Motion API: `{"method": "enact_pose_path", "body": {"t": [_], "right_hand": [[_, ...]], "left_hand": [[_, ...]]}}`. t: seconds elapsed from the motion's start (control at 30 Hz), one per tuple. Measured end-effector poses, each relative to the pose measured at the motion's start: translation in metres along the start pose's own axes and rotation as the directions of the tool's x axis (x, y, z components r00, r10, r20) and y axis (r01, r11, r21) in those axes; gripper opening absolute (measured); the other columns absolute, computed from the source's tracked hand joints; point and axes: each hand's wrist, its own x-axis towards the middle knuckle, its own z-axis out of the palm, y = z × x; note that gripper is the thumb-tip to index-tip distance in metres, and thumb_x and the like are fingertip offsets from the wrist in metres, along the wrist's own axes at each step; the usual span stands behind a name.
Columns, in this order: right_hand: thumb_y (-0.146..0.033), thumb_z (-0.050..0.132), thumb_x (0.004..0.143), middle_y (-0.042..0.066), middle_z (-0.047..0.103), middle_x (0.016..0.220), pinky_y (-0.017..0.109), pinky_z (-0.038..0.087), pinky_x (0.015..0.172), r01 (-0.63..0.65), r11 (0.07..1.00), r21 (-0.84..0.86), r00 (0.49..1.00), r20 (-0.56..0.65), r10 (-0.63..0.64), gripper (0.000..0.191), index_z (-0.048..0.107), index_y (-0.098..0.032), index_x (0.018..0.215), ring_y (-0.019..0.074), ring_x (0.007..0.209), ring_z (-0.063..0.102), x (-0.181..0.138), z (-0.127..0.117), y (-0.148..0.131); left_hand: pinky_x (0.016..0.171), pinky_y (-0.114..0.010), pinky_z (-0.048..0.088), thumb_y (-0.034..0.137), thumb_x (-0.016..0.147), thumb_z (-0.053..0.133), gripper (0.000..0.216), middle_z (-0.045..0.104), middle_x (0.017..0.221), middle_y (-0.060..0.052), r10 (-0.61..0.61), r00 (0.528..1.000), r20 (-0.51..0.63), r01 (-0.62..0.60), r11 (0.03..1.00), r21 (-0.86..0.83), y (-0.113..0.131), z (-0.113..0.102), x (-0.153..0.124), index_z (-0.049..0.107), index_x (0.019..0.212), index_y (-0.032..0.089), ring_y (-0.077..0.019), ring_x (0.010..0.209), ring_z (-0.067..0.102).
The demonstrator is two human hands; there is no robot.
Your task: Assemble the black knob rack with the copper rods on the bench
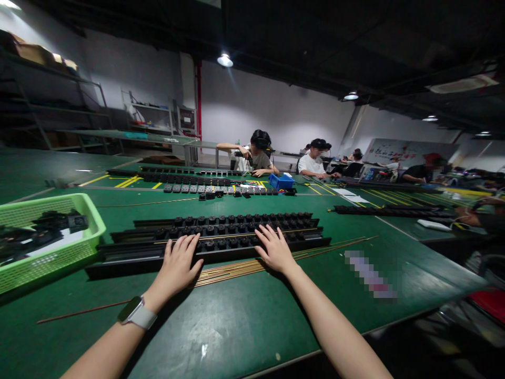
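Observation:
Several long black channel rails (130, 268) lie side by side on the green table, with rows of small black round-topped parts (232, 242) set in them. A single thin brass-coloured rod (226, 236) runs lengthwise over the rails. My left hand (179, 263) rests palm down on the nearest rail, fingers stretched out by the rod. On the right, my right hand (276, 250) lies over the same rails with its fingers spread, close to the rod. Whether the fingertips press on the rod I cannot tell. A bundle of brass-coloured rods (232, 270) lies on the table under and between my hands.
A light green basket (92, 223) of black parts stands at the left. One reddish-brown rod (82, 311) lies near my left wrist. Beyond are a blue bin (281, 182), more black rails (189, 179) and co-workers (258, 152) seated across the table.

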Motion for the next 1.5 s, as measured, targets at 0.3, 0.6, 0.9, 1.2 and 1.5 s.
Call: {"method": "enact_pose_path", "body": {"t": [0.3, 0.6, 0.9, 1.2, 1.5], "right_hand": [[-0.044, 0.05, 0.11, 0.003, 0.03, 0.179, 0.06, 0.016, 0.136, 0.012, 1.0, 0.004, 1.0, -0.018, -0.012, 0.065, 0.033, -0.034, 0.172, 0.0304, 0.166, 0.025, 0.001, -0.001, -0.003], [-0.044, 0.047, 0.111, 0.002, 0.028, 0.179, 0.06, 0.016, 0.136, -0.027, 1.0, -0.001, 0.999, -0.039, 0.027, 0.062, 0.034, -0.034, 0.171, 0.0299, 0.167, 0.023, -0.001, 0.001, 0.006], [-0.046, 0.044, 0.112, 0.003, 0.036, 0.176, 0.06, 0.018, 0.135, -0.077, 0.997, 0.002, 0.996, -0.041, 0.077, 0.058, 0.039, -0.034, 0.169, 0.0287, 0.165, 0.028, -0.004, 0.007, 0.016], [-0.048, 0.042, 0.112, 0.002, 0.04, 0.175, 0.063, 0.019, 0.134, -0.127, 0.992, -0.002, 0.991, -0.05, 0.127, 0.058, 0.039, -0.037, 0.169, 0.0298, 0.164, 0.03, -0.007, 0.008, 0.031], [-0.049, 0.038, 0.113, 0.003, 0.044, 0.172, 0.059, 0.019, 0.135, -0.168, 0.986, 0.021, 0.981, -0.09, 0.169, 0.057, 0.043, -0.032, 0.168, 0.027, 0.163, 0.032, -0.014, 0.009, 0.048]], "left_hand": [[0.132, -0.067, 0.015, 0.043, 0.101, 0.048, 0.072, 0.053, 0.162, -0.017, -0.003, 1.0, 0.008, 0.002, 1.0, 0.009, 0.0, 0.001, 0.0, 0.035, 0.168, 0.019, -0.0369, 0.154, 0.043], [0.132, -0.067, 0.016, 0.043, 0.1, 0.048, 0.074, 0.054, 0.161, -0.017, -0.009, 1.0, 0.009, 0.009, 1.0, 0.0, 0.001, 0.0, 0.0, 0.035, 0.169, 0.02, -0.0369, 0.153, 0.044], [0.132, -0.066, 0.016, 0.043, 0.1, 0.049, 0.073, 0.054, 0.162, -0.017, -0.002, 1.0, 0.01, 0.002, 1.0, 0.003, -0.001, 0.0, 0.0, 0.036, 0.167, 0.019, -0.0367, 0.153, 0.044], [0.132, -0.068, 0.018, 0.044, 0.1, 0.049, 0.074, 0.054, 0.161, -0.018, 0.005, 1.0, 0.0, -0.005, 1.0, -0.011, -0.001, -0.001, 0.0, 0.035, 0.169, 0.019, -0.0371, 0.152, 0.045], [0.132, -0.067, 0.016, 0.044, 0.1, 0.048, 0.073, 0.054, 0.162, -0.017, -0.004, 1.0, 0.017, 0.004, 1.0, -0.015, -0.001, -0.001, 0.001, 0.035, 0.168, 0.019, -0.0366, 0.153, 0.044]]}}
